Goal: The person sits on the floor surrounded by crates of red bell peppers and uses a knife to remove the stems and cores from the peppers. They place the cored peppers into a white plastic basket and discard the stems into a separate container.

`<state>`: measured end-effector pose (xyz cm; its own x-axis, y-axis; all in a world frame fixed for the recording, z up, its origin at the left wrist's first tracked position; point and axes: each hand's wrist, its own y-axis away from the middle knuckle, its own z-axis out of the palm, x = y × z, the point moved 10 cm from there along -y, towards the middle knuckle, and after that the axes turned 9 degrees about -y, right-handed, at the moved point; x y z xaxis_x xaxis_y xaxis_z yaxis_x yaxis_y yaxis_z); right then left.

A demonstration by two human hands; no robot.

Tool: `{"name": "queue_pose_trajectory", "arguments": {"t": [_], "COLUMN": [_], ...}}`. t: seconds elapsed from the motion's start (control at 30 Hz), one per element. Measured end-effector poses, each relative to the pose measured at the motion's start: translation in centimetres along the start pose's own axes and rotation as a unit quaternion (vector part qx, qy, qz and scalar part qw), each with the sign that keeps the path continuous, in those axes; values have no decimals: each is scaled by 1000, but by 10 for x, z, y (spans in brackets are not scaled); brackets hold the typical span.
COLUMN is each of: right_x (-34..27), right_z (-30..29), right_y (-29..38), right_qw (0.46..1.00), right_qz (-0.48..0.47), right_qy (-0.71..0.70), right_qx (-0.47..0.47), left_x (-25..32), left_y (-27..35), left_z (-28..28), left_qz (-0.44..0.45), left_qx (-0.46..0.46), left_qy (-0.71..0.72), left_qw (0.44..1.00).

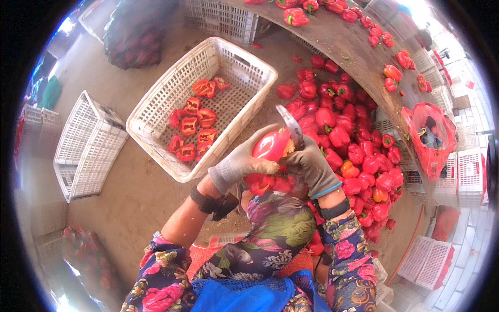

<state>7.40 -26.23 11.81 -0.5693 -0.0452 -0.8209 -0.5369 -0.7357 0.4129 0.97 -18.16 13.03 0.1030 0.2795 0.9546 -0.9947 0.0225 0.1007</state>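
My left hand (247, 162), in a grey work glove, grips a red bell pepper (271, 146). Its cut right end shows a pale, seedy core. My right hand (312, 160), gloved in grey with a blue cuff edge, is closed around a knife with a curved metal blade (290, 123), which points up and left beside the pepper; its handle is mostly hidden. Ahead to the left, a white plastic crate (154, 146) holds several cut pepper halves (188, 126). A large heap of whole red peppers (355, 152) lies at the right of my hands.
A second white crate (87, 148) stands at the left. Net sacks of peppers (134, 43) stand at far left. A curved wooden table edge (351, 64) with scattered peppers runs across the upper right, where a red plastic bag (432, 156) hangs. Stacked crates (469, 175) stand beyond.
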Motion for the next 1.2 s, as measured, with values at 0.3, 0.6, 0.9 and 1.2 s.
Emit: {"name": "queue_pose_trajectory", "arguments": {"t": [0.3,0.6,0.9,1.2], "right_x": [3,24,-52,-31], "right_z": [-45,-35,-76,-191], "right_y": [-41,-1,45,211], "right_qw": [953,976,935,899], "right_qz": [-167,10,-244,-258], "right_qy": [206,-209,63,35], "right_qx": [144,62,252,352], "left_x": [-20,-17,22,61], "left_y": [-7,-8,-17,1], "left_z": [-6,2,61,-23], "left_qz": [-17,-44,-6,10], "left_qx": [218,130,-53,82], "left_qy": [-14,49,51,76], "left_qw": [976,989,997,994]}}
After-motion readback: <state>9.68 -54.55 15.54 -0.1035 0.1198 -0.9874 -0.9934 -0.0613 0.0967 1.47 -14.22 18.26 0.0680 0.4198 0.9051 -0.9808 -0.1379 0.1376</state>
